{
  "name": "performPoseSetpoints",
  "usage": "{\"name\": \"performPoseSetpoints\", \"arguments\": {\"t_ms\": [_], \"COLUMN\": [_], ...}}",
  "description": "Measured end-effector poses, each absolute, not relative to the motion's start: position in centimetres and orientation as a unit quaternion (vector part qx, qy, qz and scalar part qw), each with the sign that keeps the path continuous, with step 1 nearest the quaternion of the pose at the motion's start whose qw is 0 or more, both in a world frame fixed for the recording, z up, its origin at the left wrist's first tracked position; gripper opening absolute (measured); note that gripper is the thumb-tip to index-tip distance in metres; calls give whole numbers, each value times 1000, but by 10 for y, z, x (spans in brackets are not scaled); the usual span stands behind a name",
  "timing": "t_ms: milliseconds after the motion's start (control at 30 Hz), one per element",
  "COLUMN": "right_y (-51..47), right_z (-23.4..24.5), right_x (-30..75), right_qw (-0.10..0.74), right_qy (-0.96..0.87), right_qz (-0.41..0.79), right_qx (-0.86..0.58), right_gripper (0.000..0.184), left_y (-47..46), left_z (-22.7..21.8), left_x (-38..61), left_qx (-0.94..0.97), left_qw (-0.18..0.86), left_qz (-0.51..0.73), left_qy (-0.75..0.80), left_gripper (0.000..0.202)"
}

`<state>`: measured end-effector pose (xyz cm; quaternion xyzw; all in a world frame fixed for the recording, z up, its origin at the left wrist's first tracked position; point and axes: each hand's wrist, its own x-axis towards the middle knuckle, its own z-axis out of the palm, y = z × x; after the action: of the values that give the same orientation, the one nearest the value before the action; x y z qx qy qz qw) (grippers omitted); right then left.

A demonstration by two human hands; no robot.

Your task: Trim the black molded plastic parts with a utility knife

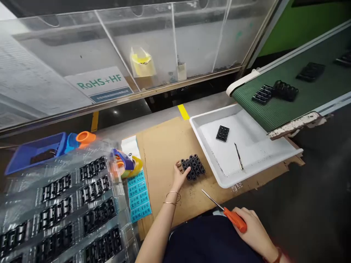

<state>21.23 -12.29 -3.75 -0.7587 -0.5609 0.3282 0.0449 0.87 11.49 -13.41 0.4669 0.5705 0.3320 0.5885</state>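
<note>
My left hand [179, 176] is partly curled, its fingers [177, 167] touching the near edge of a black block [192, 167] of ring-shaped plastic parts; I cannot tell whether it has a firm hold. The block sits on a cardboard sheet [164, 153], at 1 o'clock from that hand. Bangles [173, 197] circle my left wrist.

My right hand [249, 228] is closed around the orange handle of a screwdriver [234, 219], whose shaft points toward 10 o'clock, its tip just short of the block. The hand rests near my dark apron [208, 241].

At 2 o'clock from the block, a white tray [216, 114] rests on the cardboard, holding a flat black part [222, 133] and slim metal tweezers [238, 156]. Beyond it, at 2 o'clock, a green conveyor belt [290, 102] carries more black parts [274, 92].

At 9 o'clock from my left hand lie blue printed labels [139, 195], with a tape roll [134, 167] just past them. Further out at 9 o'clock, clear plastic trays [63, 215] hold rows of black parts. A blue bin [35, 153] and an orange fitting [85, 137] lie at 10 o'clock. At 12 o'clock stands a clear guard [164, 40] bearing a RoHS+HF sign [98, 83].
</note>
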Motion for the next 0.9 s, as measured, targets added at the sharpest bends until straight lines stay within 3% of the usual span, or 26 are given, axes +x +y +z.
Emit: {"name": "performPoseSetpoints", "arguments": {"t_ms": [167,333,900], "right_y": [-118,-103,-104], "right_z": [-35,-31,-36], "right_x": [217,215,225], "right_qw": [46,43,56], "right_qy": [-555,-569,-569], "right_qz": [378,401,397], "right_qx": [-739,-716,-718], "right_gripper": [17,21,24], "left_y": [114,113,119], "left_z": [-121,-118,-111], "left_x": [-21,-23,-25], "left_qx": [425,428,464], "left_qw": [662,670,527], "left_qz": [297,276,340], "left_qy": [541,540,626], "left_gripper": [58,58,41]}}
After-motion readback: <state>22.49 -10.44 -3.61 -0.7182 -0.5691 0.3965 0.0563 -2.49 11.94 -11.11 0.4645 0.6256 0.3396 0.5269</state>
